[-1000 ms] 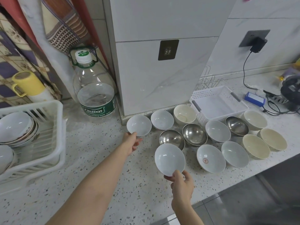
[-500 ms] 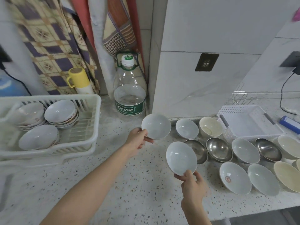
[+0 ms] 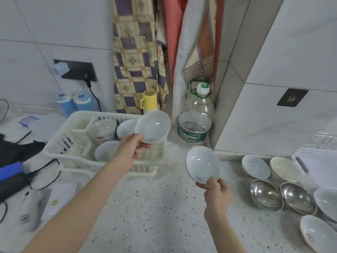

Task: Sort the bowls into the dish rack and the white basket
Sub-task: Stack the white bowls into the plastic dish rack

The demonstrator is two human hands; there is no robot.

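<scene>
Both hands pinch white bowls by the rim: left hand (image 3: 130,148) holds its bowl (image 3: 152,127) over the rack (image 3: 60,143), right hand (image 3: 217,193) holds its bowl (image 3: 202,164) right of the rack. Step in hand appears to be racking; next, lower the left bowl into a free slot.

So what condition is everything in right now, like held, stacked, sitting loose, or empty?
Left hand: holds a white bowl by its rim, over the dish rack.
Right hand: pinches a second white bowl, tilted, above the counter.
Dish rack: holds stacked bowls.
Steel bowls: loose on the counter, upright.
Water bottle: capped, upright, looks nearly empty.
</scene>
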